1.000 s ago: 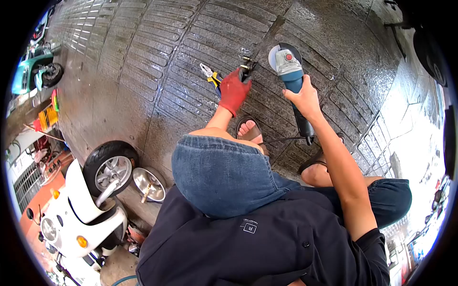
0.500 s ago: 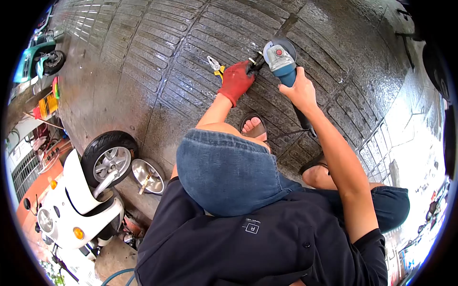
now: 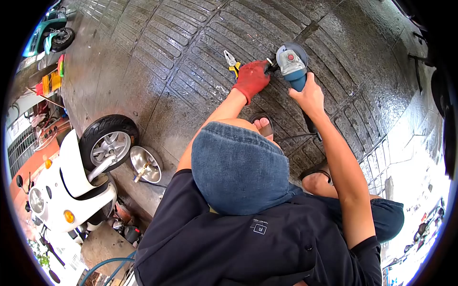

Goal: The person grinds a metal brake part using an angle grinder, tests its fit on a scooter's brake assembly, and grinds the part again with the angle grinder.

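My left hand [image 3: 253,80], in a red glove, is closed around a small dark part with a pale tip [image 3: 270,62]; the glove hides most of it. That part is held close to the disc of an angle grinder [image 3: 292,63], but I cannot tell whether they touch. My bare right hand [image 3: 309,96] wraps the grinder's blue body, with its head and grey disc pointing away from me. Pliers with yellow and dark handles [image 3: 232,63] lie on the wet floor just left of the glove, their jaws pointing away.
A white scooter [image 3: 71,190] stands at the left beside a wheel with tyre [image 3: 109,145] and a round metal bowl [image 3: 145,164] with a brush-like thing inside. The grinder's dark cord [image 3: 291,138] runs by my sandalled foot [image 3: 262,125]. A teal scooter [image 3: 47,35] stands far left.
The view has shifted, so the hands, pliers and grinder appear farther right. Both hands keep their holds, and the grinder stays beside the gloved hand.
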Motion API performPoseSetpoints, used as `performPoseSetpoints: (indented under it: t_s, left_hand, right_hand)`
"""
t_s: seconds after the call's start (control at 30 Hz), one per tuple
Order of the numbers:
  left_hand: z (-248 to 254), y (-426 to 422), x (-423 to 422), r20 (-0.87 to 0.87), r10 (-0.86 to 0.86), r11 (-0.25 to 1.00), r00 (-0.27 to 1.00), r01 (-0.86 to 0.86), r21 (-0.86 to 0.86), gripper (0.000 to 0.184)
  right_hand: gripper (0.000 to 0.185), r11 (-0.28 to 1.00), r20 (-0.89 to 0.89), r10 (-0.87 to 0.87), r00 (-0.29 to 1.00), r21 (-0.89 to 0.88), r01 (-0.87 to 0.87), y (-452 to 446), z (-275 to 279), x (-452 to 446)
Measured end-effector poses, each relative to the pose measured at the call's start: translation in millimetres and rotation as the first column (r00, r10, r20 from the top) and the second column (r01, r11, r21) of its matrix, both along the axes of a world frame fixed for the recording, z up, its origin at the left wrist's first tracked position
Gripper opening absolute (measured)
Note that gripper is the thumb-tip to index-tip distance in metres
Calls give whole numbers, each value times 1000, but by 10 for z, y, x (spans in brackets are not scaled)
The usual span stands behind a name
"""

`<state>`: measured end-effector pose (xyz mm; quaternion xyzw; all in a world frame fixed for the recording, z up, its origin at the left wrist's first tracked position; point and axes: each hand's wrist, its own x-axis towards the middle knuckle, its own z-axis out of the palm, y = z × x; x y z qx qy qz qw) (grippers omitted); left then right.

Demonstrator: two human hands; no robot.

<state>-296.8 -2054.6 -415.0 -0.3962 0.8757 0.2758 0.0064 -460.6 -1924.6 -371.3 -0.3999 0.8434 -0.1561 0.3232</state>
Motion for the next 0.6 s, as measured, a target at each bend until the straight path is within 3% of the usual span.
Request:
performPoseSetpoints:
  t_s: [0.6]
  left_hand:
    - [43,-13,-10,31,-22,1000,999,22,-7,47]
  right_hand:
    - [65,1000,-29,21,999,2,-21,17,-102,-27]
